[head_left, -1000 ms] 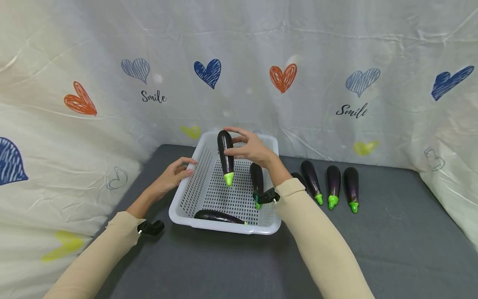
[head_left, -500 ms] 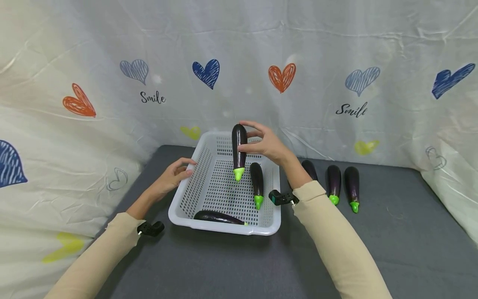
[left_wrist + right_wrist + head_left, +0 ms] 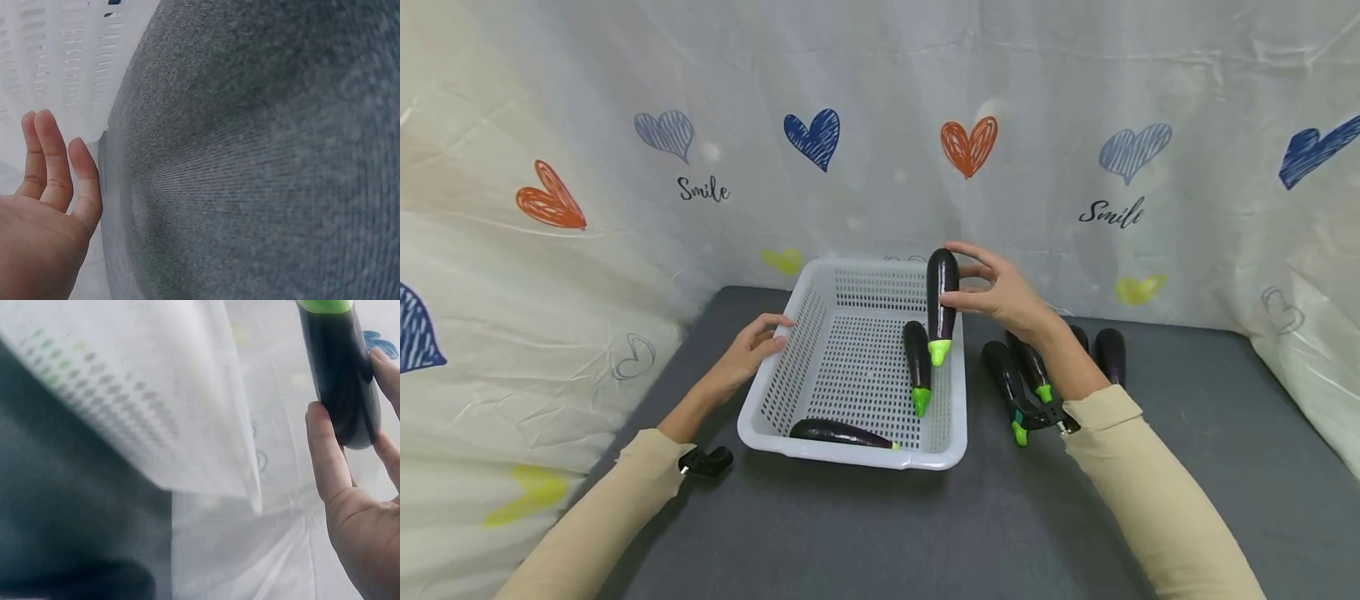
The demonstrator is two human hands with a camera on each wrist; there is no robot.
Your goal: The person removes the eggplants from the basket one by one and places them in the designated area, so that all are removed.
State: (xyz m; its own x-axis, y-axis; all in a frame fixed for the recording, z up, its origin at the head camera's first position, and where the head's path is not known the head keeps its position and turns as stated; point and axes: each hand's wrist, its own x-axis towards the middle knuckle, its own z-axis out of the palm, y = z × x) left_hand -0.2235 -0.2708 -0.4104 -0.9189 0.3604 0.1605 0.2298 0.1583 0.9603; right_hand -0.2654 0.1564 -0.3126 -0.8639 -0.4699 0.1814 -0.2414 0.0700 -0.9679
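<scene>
Eggplant (image 3: 937, 287) and right hand (image 3: 1009, 296) sit farther right in frame than before, fingers pinching it; left hand (image 3: 747, 350), fingers relaxed, touches central basket (image 3: 857, 358). Best clear the rim (image 3: 961, 392).

Pretty sure this is a little curtained-off recording booth, can't tell what kind of building it's in. A pale, creased, plasticky curtain (image 3: 880, 75) hangs right behind the white basket (image 3: 865, 457), printed with scribbly hearts (image 3: 968, 147) and "Smile" lettering (image 3: 703, 190), and it wraps round left and right of the basket too. Grey ribbed cloth (image 3: 850, 533) spreads underneath it, and there's a black wrist camera (image 3: 706, 461) strapped on at its left, another at its right.
</scene>
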